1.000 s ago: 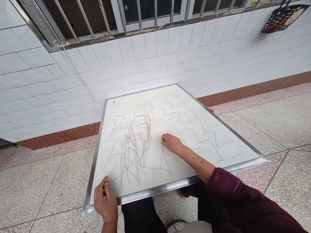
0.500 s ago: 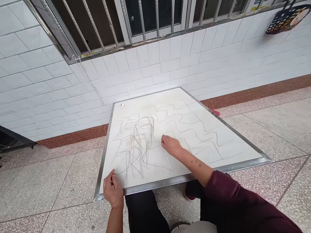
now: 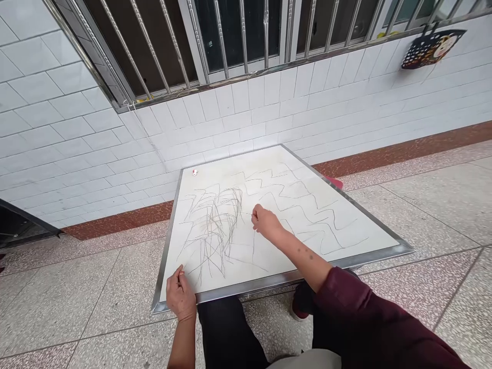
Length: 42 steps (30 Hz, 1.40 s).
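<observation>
Left hand [image 3: 181,293]: fingertips together, near-left tabletop [image 3: 249,287] corner, contents unclear | Right hand [image 3: 265,223]: apparently pinching dark strand [image 3: 253,247] | Keep tension gentle

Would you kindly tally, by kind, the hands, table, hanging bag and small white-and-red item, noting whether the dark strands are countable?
Hands: 2 (left hand, right hand)
Table: 1
Hanging bag: 1
Small white-and-red item: 1
Total: 5
Dark strands: too tangled to count, so left out.
</observation>
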### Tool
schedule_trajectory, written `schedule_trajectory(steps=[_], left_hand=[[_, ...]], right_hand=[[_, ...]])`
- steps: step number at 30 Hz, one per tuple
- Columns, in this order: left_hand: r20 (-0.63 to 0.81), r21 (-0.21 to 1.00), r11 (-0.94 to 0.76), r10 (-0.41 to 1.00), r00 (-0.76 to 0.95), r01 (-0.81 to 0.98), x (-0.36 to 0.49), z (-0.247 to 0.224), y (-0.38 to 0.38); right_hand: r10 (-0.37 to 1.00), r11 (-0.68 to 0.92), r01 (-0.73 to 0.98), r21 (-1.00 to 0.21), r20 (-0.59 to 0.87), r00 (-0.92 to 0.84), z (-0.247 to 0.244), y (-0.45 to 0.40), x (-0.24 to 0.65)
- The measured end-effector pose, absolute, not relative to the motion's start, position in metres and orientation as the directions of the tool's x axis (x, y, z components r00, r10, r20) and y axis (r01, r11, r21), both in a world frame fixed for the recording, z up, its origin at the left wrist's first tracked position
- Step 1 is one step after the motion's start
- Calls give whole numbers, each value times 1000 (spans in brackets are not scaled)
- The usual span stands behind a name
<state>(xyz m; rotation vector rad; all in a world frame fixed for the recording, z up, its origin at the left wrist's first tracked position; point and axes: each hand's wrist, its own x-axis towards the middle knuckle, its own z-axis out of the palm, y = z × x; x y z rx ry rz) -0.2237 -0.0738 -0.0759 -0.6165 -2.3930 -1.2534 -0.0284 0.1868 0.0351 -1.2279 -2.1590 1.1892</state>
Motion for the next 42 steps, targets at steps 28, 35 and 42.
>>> schedule_trajectory(steps=[28,35,42], left_hand=[[114,959,-270,645,-755,-85,-69,72,-45],[39,927,-310,637,-770,-210,-53,77,-54],[-31,918,-285,642,-766,-275,-43,85,-55]], right_hand=[[599,178,-71,-982,165,-784,69,56,31],[592,345,-79,-935,282,-755,83,40,53],[601,440,-29,-898,318,-734,87,35,59]])
